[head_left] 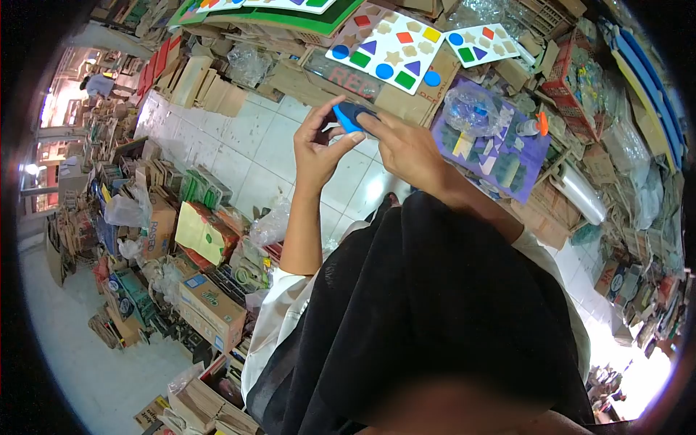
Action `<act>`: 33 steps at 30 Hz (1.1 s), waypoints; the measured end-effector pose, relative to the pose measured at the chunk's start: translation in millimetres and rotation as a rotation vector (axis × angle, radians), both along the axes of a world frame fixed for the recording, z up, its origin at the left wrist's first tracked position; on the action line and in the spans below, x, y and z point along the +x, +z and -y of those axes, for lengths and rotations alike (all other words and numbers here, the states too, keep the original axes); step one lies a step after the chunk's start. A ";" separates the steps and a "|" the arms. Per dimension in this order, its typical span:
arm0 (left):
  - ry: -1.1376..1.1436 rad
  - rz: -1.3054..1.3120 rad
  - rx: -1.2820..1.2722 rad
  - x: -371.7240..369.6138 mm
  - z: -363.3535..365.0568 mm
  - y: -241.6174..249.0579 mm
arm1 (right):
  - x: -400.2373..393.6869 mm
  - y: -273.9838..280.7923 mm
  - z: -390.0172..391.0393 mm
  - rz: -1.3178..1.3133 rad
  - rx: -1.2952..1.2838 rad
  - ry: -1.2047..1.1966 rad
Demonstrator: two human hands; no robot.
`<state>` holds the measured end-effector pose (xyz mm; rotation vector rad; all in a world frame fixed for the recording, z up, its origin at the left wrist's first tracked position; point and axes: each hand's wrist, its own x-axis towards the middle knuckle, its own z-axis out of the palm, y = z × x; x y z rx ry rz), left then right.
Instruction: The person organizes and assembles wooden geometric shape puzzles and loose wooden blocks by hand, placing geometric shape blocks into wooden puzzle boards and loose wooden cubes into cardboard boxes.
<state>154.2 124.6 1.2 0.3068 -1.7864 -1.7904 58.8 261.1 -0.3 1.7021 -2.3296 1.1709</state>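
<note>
Out in front of my body, both hands meet at a small blue piece [348, 121]. My left hand [319, 148] pinches its edge between thumb and fingers. My right hand [409, 148] holds a dark cloth or pad, too small to identify, pressed against the blue piece. Beyond them lies a white board [388, 47] with blue circles, green, purple, red and yellow shapes, and bare wooden shapes. A smaller white board [482, 45] of the same kind lies to its right, with a loose blue circle [432, 78] near its lower left.
A purple sheet [533, 163] on the right carries a clear plastic bag [471, 112] and a small bottle with an orange top [533, 127]. Cardboard boxes [210, 312] and clutter stand at the left. A red crate [569, 90] is at the far right. A person [100, 85] is at the far left.
</note>
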 end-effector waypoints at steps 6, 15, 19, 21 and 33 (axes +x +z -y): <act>-0.007 0.032 0.059 2.1 8.5 -9.4 | 0.7 -9.8 -9.8 -0.130 -0.059 0.033; 0.038 0.094 0.495 4.1 3.3 -20.5 | 1.3 -5.9 -5.9 -0.158 0.022 0.040; -0.025 0.027 0.778 -1.1 0.6 -23.4 | 9.1 -6.9 2.2 -0.163 0.007 0.044; -0.001 -0.061 0.926 -1.2 3.1 -26.6 | 8.3 -13.9 2.7 -0.188 0.010 0.034; 0.199 -0.348 1.022 -12.9 -28.4 -34.3 | 19.1 -35.0 25.7 0.114 0.119 -0.183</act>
